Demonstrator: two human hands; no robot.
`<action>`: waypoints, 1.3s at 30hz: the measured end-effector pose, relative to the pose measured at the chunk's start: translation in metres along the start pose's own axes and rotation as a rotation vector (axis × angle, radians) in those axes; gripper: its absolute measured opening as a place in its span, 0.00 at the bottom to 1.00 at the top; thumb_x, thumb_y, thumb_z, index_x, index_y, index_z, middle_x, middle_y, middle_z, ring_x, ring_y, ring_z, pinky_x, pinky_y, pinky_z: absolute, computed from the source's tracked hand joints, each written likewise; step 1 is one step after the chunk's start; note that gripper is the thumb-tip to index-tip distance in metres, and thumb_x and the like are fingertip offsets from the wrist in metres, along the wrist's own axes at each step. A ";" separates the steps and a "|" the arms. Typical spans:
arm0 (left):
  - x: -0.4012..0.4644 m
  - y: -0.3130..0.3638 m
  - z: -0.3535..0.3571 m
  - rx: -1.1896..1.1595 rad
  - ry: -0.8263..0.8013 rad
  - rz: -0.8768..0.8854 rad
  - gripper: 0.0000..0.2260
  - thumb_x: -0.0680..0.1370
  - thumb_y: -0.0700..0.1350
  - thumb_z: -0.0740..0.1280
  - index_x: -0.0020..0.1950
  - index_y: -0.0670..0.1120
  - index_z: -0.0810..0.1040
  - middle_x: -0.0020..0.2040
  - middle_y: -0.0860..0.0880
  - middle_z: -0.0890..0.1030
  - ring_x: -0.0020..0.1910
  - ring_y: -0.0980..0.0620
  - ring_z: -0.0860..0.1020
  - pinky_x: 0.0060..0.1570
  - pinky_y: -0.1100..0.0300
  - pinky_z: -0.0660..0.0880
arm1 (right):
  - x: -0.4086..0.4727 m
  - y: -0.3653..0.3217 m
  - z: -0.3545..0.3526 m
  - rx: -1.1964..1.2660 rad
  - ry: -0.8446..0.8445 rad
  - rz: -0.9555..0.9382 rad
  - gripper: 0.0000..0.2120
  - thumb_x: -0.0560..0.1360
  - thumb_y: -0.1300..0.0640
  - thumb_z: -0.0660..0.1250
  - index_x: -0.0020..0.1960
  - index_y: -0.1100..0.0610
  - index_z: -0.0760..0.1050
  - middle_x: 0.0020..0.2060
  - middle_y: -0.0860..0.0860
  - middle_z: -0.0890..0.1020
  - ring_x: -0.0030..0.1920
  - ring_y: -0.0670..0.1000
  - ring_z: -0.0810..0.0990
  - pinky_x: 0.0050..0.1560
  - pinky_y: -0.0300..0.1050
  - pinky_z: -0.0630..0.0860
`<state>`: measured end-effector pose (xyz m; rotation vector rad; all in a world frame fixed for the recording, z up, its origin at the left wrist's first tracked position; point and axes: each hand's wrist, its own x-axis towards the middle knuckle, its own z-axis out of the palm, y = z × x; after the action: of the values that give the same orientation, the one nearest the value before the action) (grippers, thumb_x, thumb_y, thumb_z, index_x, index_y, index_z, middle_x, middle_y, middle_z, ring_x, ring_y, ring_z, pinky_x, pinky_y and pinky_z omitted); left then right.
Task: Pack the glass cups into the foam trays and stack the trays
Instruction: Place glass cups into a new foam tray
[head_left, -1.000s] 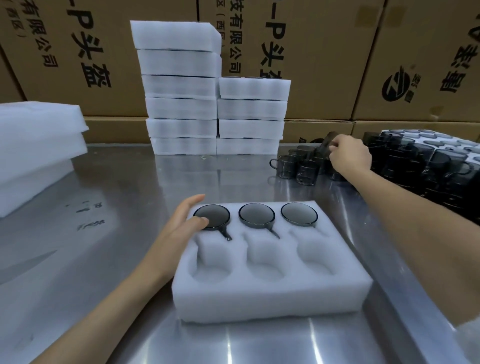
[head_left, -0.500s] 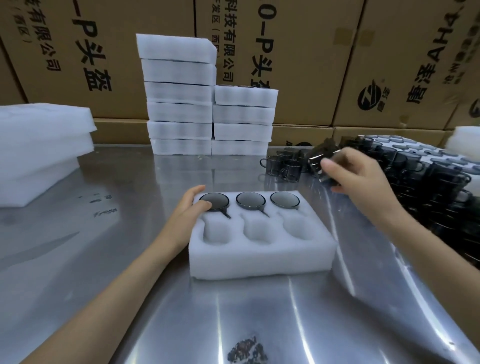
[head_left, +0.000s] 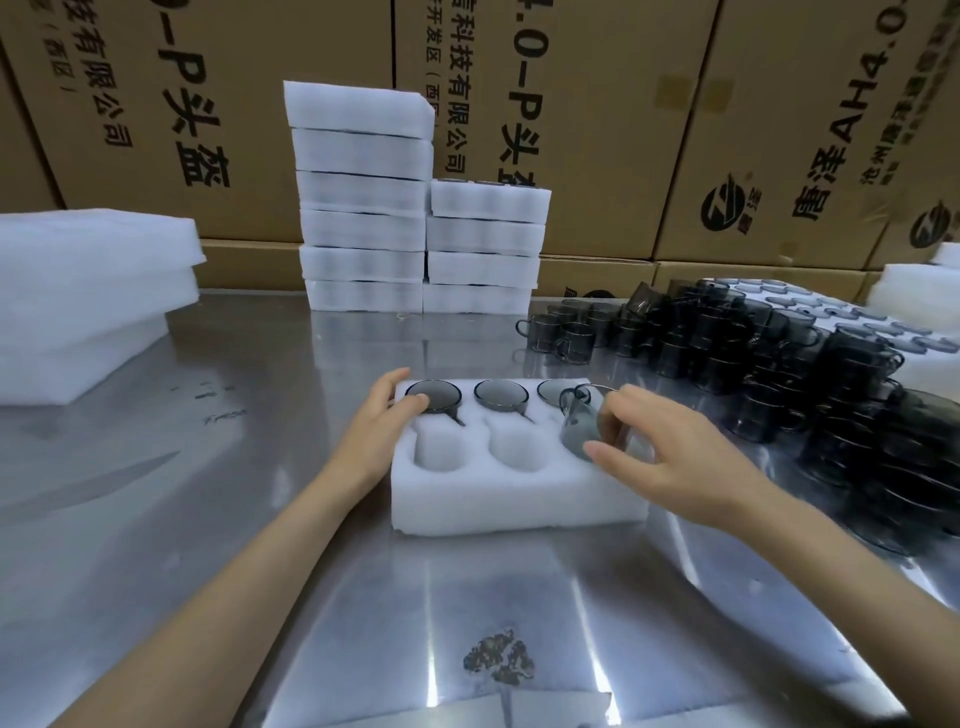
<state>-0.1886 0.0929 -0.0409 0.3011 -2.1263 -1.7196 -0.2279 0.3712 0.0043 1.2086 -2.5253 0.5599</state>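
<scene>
A white foam tray (head_left: 498, 506) lies on the steel table in front of me. Its far row holds three dark glass cups: one at the left (head_left: 436, 393), one in the middle (head_left: 501, 393), one at the right (head_left: 551, 389), partly hidden. The near row's left and middle pockets are empty. My left hand (head_left: 376, 428) rests on the tray's left far corner, its fingers touching the left cup's rim. My right hand (head_left: 670, 457) holds a tilted smoky glass cup (head_left: 584, 423) over the near right pocket.
A heap of loose dark glass cups (head_left: 779, 364) fills the table's right side. Two stacks of foam trays (head_left: 363, 208) (head_left: 485, 249) stand at the back before cardboard boxes (head_left: 623, 104). Flat foam sheets (head_left: 83, 296) lie at the left. The steel table (head_left: 234, 519) stretches around the tray.
My right hand took a cup from the heap and carried it left and toward me, over the tray's near right pocket. My left hand stayed on the tray's corner.
</scene>
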 end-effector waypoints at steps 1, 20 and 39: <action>0.000 -0.001 0.000 0.000 -0.003 0.001 0.19 0.80 0.45 0.61 0.71 0.51 0.66 0.63 0.52 0.71 0.63 0.52 0.70 0.62 0.57 0.66 | 0.000 0.001 0.001 0.012 0.007 0.003 0.11 0.74 0.42 0.60 0.39 0.47 0.65 0.37 0.43 0.72 0.41 0.41 0.71 0.43 0.42 0.69; -0.010 0.031 -0.002 0.277 -0.056 0.316 0.22 0.79 0.49 0.63 0.72 0.55 0.64 0.70 0.61 0.65 0.70 0.62 0.62 0.64 0.63 0.59 | -0.008 0.013 0.027 0.258 0.031 0.057 0.30 0.77 0.43 0.59 0.74 0.37 0.49 0.72 0.29 0.53 0.68 0.30 0.58 0.63 0.32 0.61; -0.062 0.040 0.058 1.113 -0.459 0.769 0.29 0.78 0.62 0.51 0.77 0.52 0.54 0.78 0.56 0.52 0.76 0.59 0.49 0.71 0.61 0.35 | -0.018 0.010 0.023 0.021 -0.069 0.108 0.26 0.76 0.45 0.45 0.74 0.42 0.59 0.72 0.34 0.60 0.72 0.32 0.52 0.73 0.36 0.47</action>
<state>-0.1542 0.1780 -0.0221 -0.6217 -2.7737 -0.0883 -0.2268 0.3786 -0.0260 1.1226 -2.6612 0.5810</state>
